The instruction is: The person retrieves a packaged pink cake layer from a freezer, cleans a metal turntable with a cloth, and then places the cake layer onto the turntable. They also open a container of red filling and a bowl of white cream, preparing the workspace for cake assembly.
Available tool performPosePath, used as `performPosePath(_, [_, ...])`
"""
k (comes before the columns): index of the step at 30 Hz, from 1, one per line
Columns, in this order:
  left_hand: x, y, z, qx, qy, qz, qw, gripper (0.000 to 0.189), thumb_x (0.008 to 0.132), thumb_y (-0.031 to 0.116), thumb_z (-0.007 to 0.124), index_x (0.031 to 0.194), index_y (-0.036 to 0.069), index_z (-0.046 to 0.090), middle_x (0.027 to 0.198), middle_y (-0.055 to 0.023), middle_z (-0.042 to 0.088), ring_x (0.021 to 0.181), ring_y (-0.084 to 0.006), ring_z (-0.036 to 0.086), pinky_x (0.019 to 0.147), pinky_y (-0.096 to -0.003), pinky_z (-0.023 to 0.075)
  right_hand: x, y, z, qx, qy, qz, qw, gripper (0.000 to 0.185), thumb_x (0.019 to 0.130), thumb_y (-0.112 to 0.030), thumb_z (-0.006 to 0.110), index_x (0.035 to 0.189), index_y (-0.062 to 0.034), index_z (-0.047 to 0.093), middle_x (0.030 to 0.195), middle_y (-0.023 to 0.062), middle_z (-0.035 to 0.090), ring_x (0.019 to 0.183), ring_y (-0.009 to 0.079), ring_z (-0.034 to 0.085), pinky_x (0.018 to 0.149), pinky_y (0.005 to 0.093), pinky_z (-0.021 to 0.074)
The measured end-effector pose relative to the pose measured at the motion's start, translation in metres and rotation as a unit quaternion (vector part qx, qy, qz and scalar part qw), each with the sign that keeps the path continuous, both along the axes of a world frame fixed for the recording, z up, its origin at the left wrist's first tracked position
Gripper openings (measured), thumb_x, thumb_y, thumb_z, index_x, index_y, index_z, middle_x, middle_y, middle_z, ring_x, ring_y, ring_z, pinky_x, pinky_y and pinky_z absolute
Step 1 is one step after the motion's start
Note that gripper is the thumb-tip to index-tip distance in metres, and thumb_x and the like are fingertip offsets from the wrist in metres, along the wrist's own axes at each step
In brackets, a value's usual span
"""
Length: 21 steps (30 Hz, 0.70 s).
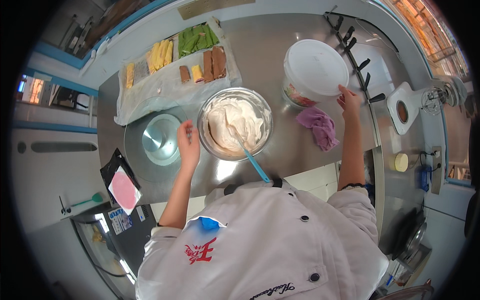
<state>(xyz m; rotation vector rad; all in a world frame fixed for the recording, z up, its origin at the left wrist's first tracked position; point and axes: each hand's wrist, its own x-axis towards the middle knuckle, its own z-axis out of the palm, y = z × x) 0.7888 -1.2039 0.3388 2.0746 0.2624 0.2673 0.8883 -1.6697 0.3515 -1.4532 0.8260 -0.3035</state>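
Observation:
A steel mixing bowl (267, 140) full of whipped cream (235, 123) stands before me, with a blue-handled spatula (257, 165) leaning in it. Between this bowl and a round glass turntable (161, 139), my left hand (189, 146) is raised with fingers bent and nothing visible in it. My right hand (348, 103) touches the rim of the white lid on a plastic bucket (317, 69); whether its fingers grip the lid cannot be told. Below the bucket lies a crumpled purple cloth (320, 129).
Yellow rolls (161, 55), green rolls (197, 40) and brown rolls (215, 63) lie on a paper-lined tray (140, 97) at the back left. Black-handled tools line a rack (349, 58) at right, near a stand mixer (407, 107). A pink round sheet (125, 189) overlaps the left edge.

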Motion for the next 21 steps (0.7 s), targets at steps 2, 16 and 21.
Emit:
performPosePath(2, [-0.029, 0.006, -0.008, -0.054, 0.059, 0.024, 0.997, 0.028, 0.087, 0.014, 0.051, 0.114, 0.005, 0.049, 0.102, -0.0087, 0.052, 0.087, -0.0184, 0.051, 0.079, -0.0324, 0.0423, 0.002, -0.009, 0.001, 0.055, 0.010, 0.012, 0.998, 0.034, 0.065, -0.016, 0.077, 0.086, 0.0001, 0.055, 0.073, 0.0030, 0.051, 0.063, 0.0124, 0.051, 0.058, 0.0252, 0.0508])
performPosePath(16, [-0.058, -0.008, -0.038, -0.451, 0.268, 0.075, 0.848, 0.025, 0.089, 0.024, 0.047, 0.103, 0.004, 0.050, 0.102, -0.0089, 0.052, 0.092, -0.0191, 0.052, 0.076, -0.0341, 0.0497, 0.024, -0.036, 0.009, 0.242, 0.124, 0.014, 0.962, 0.028, 0.063, -0.006, 0.075, 0.080, -0.0051, 0.053, 0.077, 0.0024, 0.049, 0.070, 0.0140, 0.048, 0.064, 0.0280, 0.0477])
performPosePath(21, [-0.058, -0.004, -0.042, -0.457, 0.278, 0.070, 0.842, 0.025, 0.089, 0.024, 0.047, 0.104, 0.005, 0.049, 0.100, -0.0086, 0.052, 0.090, -0.0190, 0.053, 0.076, -0.0348, 0.0508, 0.025, -0.036, 0.010, 0.244, 0.137, -0.008, 0.960, 0.029, 0.062, -0.005, 0.075, 0.080, -0.0051, 0.052, 0.078, 0.0031, 0.049, 0.070, 0.0152, 0.049, 0.068, 0.0302, 0.0472])
